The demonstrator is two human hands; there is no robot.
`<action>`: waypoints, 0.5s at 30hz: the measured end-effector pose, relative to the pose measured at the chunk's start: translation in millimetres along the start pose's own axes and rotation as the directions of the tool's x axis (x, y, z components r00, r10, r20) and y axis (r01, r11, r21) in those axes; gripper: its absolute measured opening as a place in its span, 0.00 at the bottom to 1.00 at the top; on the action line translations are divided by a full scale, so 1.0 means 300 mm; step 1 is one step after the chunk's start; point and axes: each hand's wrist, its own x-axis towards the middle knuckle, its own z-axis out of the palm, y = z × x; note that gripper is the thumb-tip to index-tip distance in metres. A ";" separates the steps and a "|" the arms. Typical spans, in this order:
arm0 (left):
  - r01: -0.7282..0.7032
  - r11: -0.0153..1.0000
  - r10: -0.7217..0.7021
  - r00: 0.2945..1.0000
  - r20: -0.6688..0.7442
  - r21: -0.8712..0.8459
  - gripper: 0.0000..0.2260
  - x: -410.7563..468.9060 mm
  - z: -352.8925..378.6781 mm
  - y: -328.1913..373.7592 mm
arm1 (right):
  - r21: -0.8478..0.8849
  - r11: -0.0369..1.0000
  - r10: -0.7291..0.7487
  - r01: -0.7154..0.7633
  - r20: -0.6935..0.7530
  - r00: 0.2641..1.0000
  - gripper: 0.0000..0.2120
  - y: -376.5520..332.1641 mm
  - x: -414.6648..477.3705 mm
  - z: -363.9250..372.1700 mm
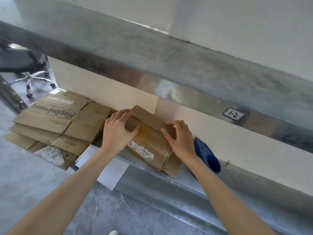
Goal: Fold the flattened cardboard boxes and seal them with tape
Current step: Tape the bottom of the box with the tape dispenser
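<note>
Cardboard box (152, 139): it is sitting in the centre of the frame on a metal shelf (152, 184), partly folded into shape, with its top flap (149, 117) standing up at the far side.
Left hand (118, 131): it is gripping the left end of the top flap, fingers curling over the edge and thumb pressing the near face.
Right hand (179, 138): it is gripping the right end of the same flap, fingers curling over its edge.
Shipping label (140, 150): a white sticker is lying across the box's top beside a strip of yellowish tape; its print and handwriting are too blurred to read.
Flattened boxes (55, 122): a loose pile is lying at centre left on the same shelf, just beside the box.
Writing on the pile: "HT007" (70, 146) is showing on a lower flap; large dark lettering above it is upside down and unreadable (motion blur).
Blue plastic tool (207, 156): it is resting right of the box, near the right wrist; it looks like a tape dispenser.
Shelf tag (233, 114): a blue-edged white sticker on the upper beam at centre right is showing handwriting that looks like "1-2".
Office chair (25, 65): it is standing at upper left on a grey floor (33, 184).
</note>
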 end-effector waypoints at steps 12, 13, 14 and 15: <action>0.036 0.955 -0.029 0.999 -0.028 0.294 0.28 -0.200 0.050 0.258 | -0.128 0.988 -0.054 0.089 0.254 0.966 0.14 0.276 -0.095 -0.217; 0.039 0.953 -0.032 0.999 -0.028 0.300 0.28 -0.211 0.053 0.274 | -0.162 0.984 -0.032 0.080 0.276 0.961 0.15 0.302 -0.107 -0.229; 0.038 0.952 -0.031 0.999 -0.029 0.305 0.28 -0.220 0.055 0.288 | -0.194 0.979 -0.005 0.065 0.298 0.955 0.16 0.325 -0.117 -0.239; 0.034 0.951 -0.026 0.999 -0.030 0.308 0.27 -0.229 0.057 0.302 | -0.224 0.974 0.027 0.048 0.318 0.948 0.17 0.348 -0.126 -0.248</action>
